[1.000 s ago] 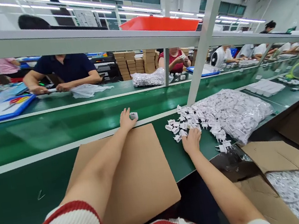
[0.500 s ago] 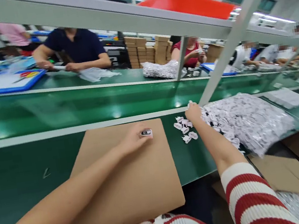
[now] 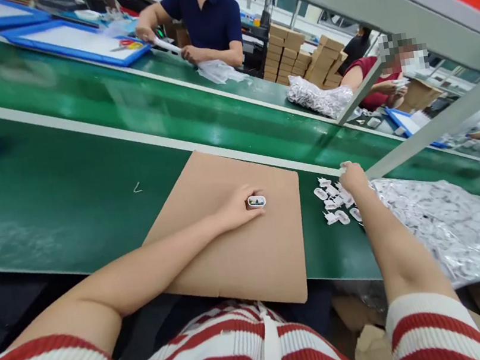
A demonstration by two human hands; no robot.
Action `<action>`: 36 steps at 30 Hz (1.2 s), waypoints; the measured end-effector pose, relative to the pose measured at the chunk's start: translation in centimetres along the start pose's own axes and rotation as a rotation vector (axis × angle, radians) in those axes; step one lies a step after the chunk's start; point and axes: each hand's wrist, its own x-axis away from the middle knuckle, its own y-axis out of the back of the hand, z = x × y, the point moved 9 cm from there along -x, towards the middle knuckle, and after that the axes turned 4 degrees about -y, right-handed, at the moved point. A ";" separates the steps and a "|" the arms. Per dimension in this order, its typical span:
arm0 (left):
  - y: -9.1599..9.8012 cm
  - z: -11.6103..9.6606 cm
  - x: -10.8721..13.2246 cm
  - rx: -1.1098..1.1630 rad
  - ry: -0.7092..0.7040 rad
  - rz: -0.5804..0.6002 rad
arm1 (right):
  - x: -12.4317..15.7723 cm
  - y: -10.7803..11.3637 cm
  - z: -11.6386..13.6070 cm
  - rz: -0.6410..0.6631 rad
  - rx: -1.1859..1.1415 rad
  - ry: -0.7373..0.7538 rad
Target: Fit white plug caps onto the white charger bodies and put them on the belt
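Note:
My left hand (image 3: 237,206) rests on a brown cardboard sheet (image 3: 242,252) and pinches a small white plug housing (image 3: 256,201) with a dark opening. My right hand (image 3: 352,178) reaches into a scatter of small white plug parts (image 3: 331,205) on the green bench, beside a large clear bag of the same parts (image 3: 445,227). Its fingers are curled among the parts; what they hold is hidden.
A green conveyor belt (image 3: 130,109) runs behind the cardboard. Grey shelf struts (image 3: 430,127) cross above my right hand. Across the belt sit a person in a dark shirt (image 3: 206,16) and a person in red (image 3: 364,80), with stacked cartons (image 3: 294,57) and blue trays (image 3: 75,42).
My left hand pulled the white housing back from the belt edge onto the cardboard. My right hand moved up toward the far end of the loose parts. The view swung left and down.

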 end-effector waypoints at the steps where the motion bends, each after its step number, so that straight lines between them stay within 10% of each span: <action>1: 0.0 0.3 0.1 0.021 0.016 -0.005 | 1.3 0.6 1.0 -0.034 -0.097 0.053; 10: 0.1 1.1 0.0 0.077 0.024 0.023 | 15.8 -2.4 14.6 0.529 -1.265 0.318; 17: 0.5 0.2 0.0 0.009 -0.040 0.038 | 17.2 -3.9 17.2 0.642 -1.553 0.297; 22: 0.1 1.3 -0.5 0.071 0.017 0.110 | 17.4 -4.8 16.6 0.508 -1.489 0.316; 28: 0.2 1.7 -0.6 0.113 0.034 0.082 | 19.6 -2.1 17.1 -0.028 -1.028 0.566; 36: 0.4 1.5 -0.5 0.149 0.065 0.079 | 21.7 -1.9 19.8 -0.069 -0.628 0.804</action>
